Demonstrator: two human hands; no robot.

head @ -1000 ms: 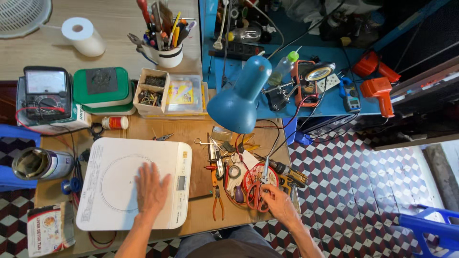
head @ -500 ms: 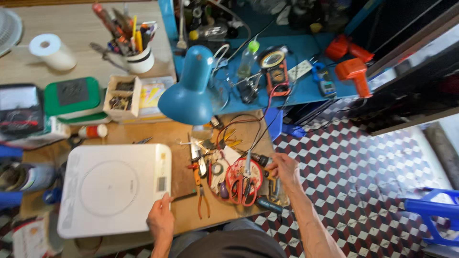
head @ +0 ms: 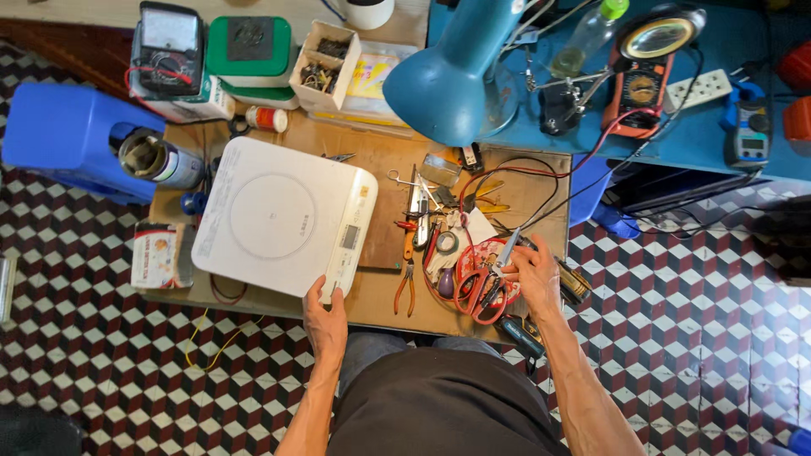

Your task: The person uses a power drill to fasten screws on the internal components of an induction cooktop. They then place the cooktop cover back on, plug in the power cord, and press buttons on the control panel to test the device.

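A white induction cooktop lies tilted on the wooden workbench. My left hand grips its near right corner, beside the control strip. My right hand rests on a heap of tools at the bench's right side, fingers closed around a thin metal tool whose tip points away from me. Red-handled scissors lie just left of that hand, and orange-handled pliers lie between the cooktop and the heap.
A blue desk lamp hangs over the bench's far edge. Behind stand an analogue multimeter, a green box, a parts box and an orange multimeter on a blue table. A blue stool holds a metal can at left.
My left hand slid off the cooktop's top to its near right corner. My right hand stayed among the tools at the right. The camera moved closer and the cooktop now sits more angled.
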